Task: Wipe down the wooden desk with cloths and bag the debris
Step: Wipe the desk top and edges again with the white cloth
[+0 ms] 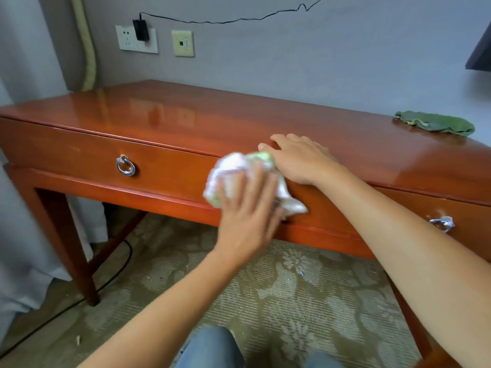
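A glossy reddish wooden desk point(202, 115) stands against the wall. My left hand point(247, 216) presses a crumpled white cloth with green edging point(233, 168) flat against the desk's front, between the two drawers; its fingers are spread and straight. My right hand point(297, 160) rests palm down on the front edge of the desk top, just above the cloth, with fingers extended. A second, dark green cloth point(435, 123) lies bunched on the desk top at the far right.
Each drawer front has a metal ring pull: the left pull point(125, 166) and the right pull point(442, 223). Wall sockets with a black charger point(140, 30) and its cable sit above. Patterned carpet point(292, 288) with small specks lies below. A black cord point(117, 272) runs under the desk. Curtain point(24, 181) hangs left.
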